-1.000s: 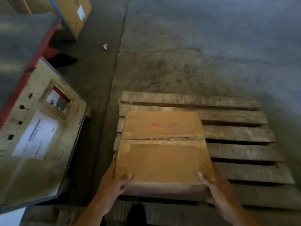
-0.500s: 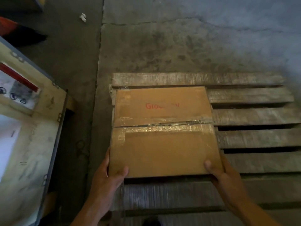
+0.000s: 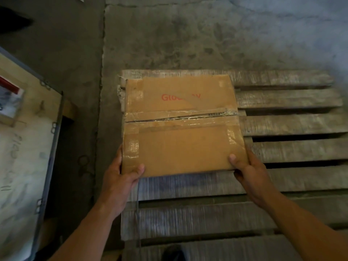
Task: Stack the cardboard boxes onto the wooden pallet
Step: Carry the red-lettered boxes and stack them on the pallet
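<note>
1. Wooden pallet point(image 3: 291, 123) lies on the concrete floor point(image 3: 188, 34)
2. Cardboard box point(image 3: 182, 138) sits over the pallet's far left corner
3. Left hand point(image 3: 120, 178) grips its near left corner, thumb on top
4. Right hand point(image 3: 250, 174) grips its near right corner likewise

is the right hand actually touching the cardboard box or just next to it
Touching. The head view shows the right hand gripping the cardboard box at its near right corner, with the thumb lying on the top face.

Pallet point(image 3: 291, 123): worn grey wooden slats, dark gaps between them.
Box point(image 3: 180, 129): brown cardboard, red print, taped centre seam, flat over pallet's far-left corner.
</note>
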{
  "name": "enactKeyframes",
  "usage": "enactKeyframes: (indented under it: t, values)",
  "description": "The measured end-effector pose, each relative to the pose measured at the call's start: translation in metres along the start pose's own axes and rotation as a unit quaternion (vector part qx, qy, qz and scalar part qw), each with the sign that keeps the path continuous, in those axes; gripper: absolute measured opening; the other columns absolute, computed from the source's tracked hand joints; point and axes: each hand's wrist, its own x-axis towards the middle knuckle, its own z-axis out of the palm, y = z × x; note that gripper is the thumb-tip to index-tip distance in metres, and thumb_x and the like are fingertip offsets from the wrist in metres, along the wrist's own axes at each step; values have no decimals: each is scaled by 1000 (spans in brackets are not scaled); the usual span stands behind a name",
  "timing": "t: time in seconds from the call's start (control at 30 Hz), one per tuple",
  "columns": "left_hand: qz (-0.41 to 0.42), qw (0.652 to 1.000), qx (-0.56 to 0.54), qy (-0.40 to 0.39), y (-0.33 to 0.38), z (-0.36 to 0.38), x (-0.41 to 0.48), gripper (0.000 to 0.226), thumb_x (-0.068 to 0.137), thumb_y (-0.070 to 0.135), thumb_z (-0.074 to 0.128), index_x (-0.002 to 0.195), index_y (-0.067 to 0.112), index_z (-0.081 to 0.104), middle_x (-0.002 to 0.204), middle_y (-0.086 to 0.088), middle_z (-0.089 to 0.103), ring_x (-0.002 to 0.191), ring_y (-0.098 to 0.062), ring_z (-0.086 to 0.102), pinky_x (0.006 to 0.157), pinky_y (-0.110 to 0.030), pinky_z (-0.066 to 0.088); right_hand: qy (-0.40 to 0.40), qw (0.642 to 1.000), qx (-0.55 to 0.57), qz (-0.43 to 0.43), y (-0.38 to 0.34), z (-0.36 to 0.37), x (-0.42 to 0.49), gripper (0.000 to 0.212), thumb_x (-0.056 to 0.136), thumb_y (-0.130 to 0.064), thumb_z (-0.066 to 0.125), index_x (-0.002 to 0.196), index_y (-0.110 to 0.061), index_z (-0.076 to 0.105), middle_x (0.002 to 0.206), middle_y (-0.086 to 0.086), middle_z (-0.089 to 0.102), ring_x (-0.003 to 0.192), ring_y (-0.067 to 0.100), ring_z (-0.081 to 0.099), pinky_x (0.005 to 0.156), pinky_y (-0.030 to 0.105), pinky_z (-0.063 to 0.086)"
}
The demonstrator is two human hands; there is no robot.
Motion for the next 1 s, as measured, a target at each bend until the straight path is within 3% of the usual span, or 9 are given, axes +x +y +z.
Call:
enactKeyframes:
  t: [0.13,0.4,0.57,0.83,0.93,1.0]
  values:
    - [-6,1000,10,15,-13,0,6,68,71,11,74,111,63,53,119,11,65,114,-15,62,96,-41,52,-7,1000,-16,-4,4,-3,4,70,84,-40,69,149,-39,41,138,-3,56,127,22,53,109,51,43]
    - [-13,999,34,25,-22,-8,13,71,71,13,76,107,69,51,120,15,61,115,-15,60,91,-36,54,-2,999,-33,-3,20,0,7,83,78,-49,70,153,-38,36,144,-1,53,130,23,50,112,55,40]
    - [-17,999,36,22,-19,-10,14,86,70,14,75,138,54,42,123,13,59,116,-15,59,94,-40,52,12,999,-44,1,24,1,9,79,84,-46,69,154,-38,33,146,-1,50,132,23,49,113,56,38]
    - [-10,998,55,21,-13,-7,13,89,77,10,72,149,44,33,125,11,56,121,-17,55,105,-48,47,13,997,-78,-10,24,2,13,68,89,-44,69,149,-41,37,121,-19,55,120,15,53,110,50,42]
    - [8,990,139,32,-8,1,8,78,85,11,70,146,43,35,123,12,56,122,-18,54,97,-42,50,8,994,-109,-17,21,1,12,70,91,-44,67,153,-36,33,131,-11,53,125,18,51,106,41,42]
    - [32,963,257,71,-1,10,3,76,89,18,71,151,38,31,135,5,53,130,-24,49,98,-39,46,14,987,-160,-25,16,-1,9,76,92,-47,66,156,-31,28,146,-1,49,130,20,48,103,36,39]
